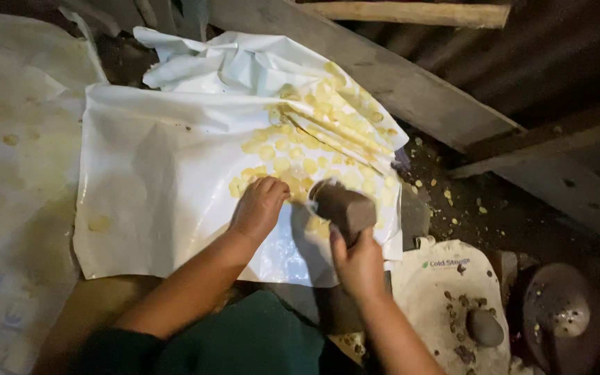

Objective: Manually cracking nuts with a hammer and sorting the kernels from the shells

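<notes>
While the left hand (260, 207) presses fingers-together on the sheet (154, 180) and the right hand (359, 264) clamps a stone (344, 207), many flattened discs (293, 156) lie done, with seemingly few left.

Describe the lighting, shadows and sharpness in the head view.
Head view: light falls brightest on the white sheet, with mild glare near the left hand; the right hand and its stone cast a soft shadow; the right side and corners sink into darkness; everything looks slightly soft.
</notes>
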